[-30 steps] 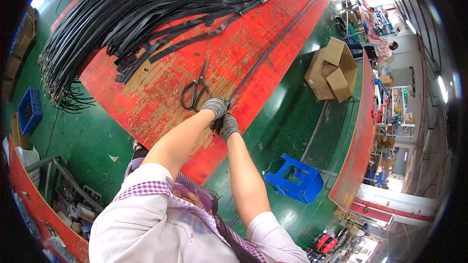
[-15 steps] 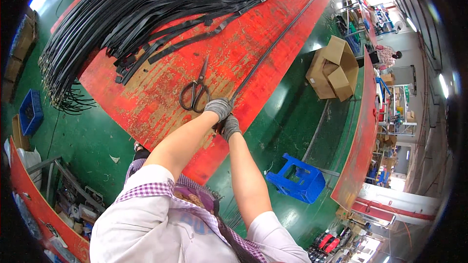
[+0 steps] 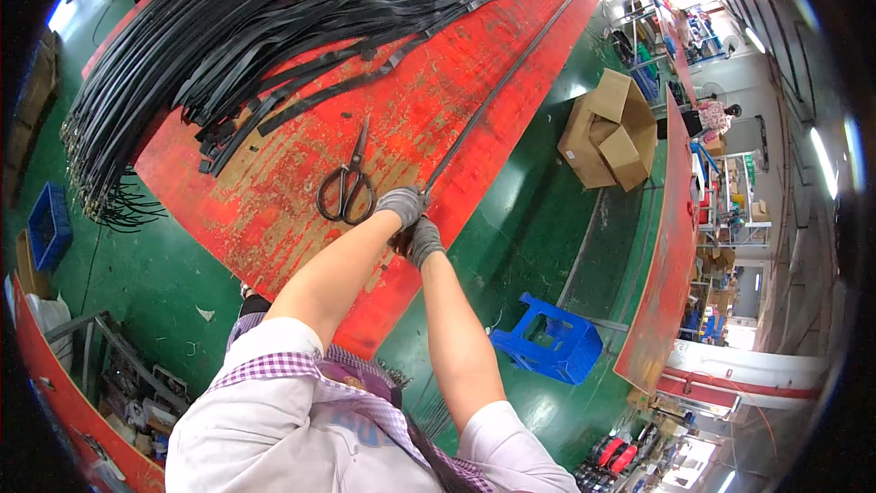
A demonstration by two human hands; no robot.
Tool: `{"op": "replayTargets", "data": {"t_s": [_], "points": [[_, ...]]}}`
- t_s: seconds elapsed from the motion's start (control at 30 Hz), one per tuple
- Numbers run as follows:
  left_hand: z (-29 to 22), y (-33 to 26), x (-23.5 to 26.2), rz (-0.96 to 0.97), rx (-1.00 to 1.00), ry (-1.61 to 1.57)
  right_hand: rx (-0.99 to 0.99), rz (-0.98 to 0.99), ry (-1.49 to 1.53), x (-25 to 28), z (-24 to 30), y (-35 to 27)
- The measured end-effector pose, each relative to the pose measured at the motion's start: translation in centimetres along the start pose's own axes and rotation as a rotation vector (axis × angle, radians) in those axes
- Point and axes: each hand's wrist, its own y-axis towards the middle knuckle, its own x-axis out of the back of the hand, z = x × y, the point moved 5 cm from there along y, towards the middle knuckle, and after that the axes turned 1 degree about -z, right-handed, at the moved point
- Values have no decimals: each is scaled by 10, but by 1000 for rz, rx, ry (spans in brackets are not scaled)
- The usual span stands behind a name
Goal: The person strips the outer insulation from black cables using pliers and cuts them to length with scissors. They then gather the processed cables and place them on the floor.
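Red tabletop (image 3: 443,82), bare along right edge, left fingers (image 3: 407,202) gripping black strap (image 3: 494,99), grip of right fingers (image 3: 426,236) unclear

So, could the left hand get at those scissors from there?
Probably yes: the scissors lie uncovered on the red table, handles close to the left hand with nothing between, though it seems to grip the black strip.

Gloved L grip (image 3: 402,205) closed on blk strap (image 3: 445,164), which runs to far end of red bench (image 3: 265,212); R grip (image 3: 423,241) just below, contents unclear. Scissors (image 3: 346,194) nearby, L. Blk cable bundle (image 3: 119,110) upper L. Cardboard box (image 3: 587,148), blue stool (image 3: 575,349) R.
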Motion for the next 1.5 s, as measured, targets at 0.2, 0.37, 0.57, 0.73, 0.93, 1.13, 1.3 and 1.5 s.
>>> {"op": "replayTargets", "data": {"t_s": [0.2, 0.37, 0.57, 0.73, 0.93, 1.13, 1.3, 1.5], "points": [[15, 1, -7, -24, -6, -30, -25, 25, -4, -10, -5, -8], [6, 9, -7, -40, -1, -36, 10, 16, 30, 8, -2, 22], [14, 11, -1, -133, 75, -30, 71, 9, -78, -13, 6, -6], [17, 18, -6, -123, 10, -48, -7, -71, -172, 12, 0, 14], [31, 34, -20, -39, -48, -179, -40, -100, -255, 10, 20, 13], [32, 35, -18, 25, -35, -220, 62, -89, -219, 13, 23, 28], [32, 39, -15, -22, -63, -207, 90, -204, -275, 1, 32, 17], [51, 42, -31, -73, -3, -458, 161, -188, -373, 8, 35, 27]]}}
